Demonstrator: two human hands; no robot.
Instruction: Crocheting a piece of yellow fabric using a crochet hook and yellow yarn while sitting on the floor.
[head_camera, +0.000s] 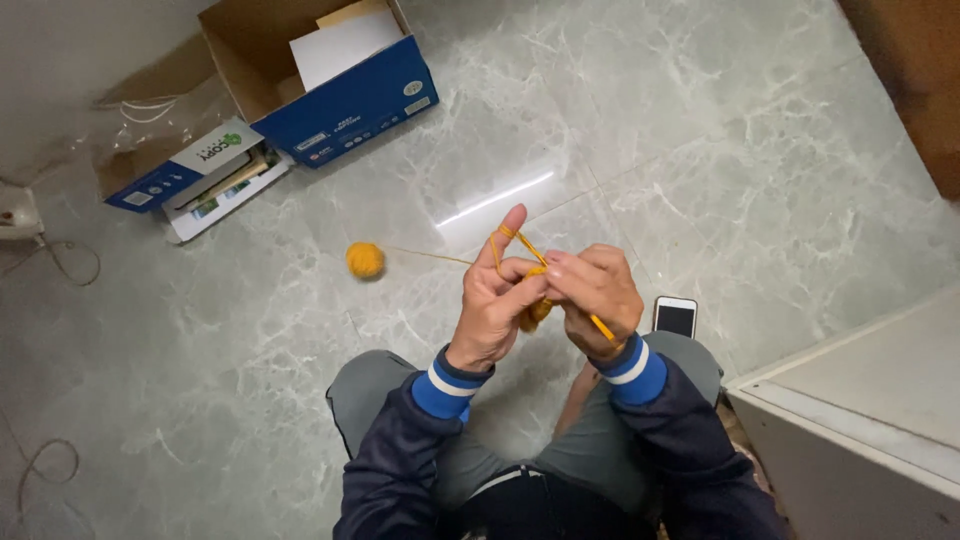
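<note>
— Orange yarn loops over the raised forefinger of the left hand; where's the work?

— Pinched between both hands; right hand closed on an orange hook. Mid-stitch, I judge; steady tension matters. Ball lies left, blue carton beyond.

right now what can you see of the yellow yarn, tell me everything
The yellow yarn shows as a small round ball lying on the marble floor, apart from the hands. A thin strand runs from it to the left hand, where it loops over the raised index finger. A small bunch of worked yarn hangs between the left hand and the right hand, which holds a thin yellow hook.
</note>
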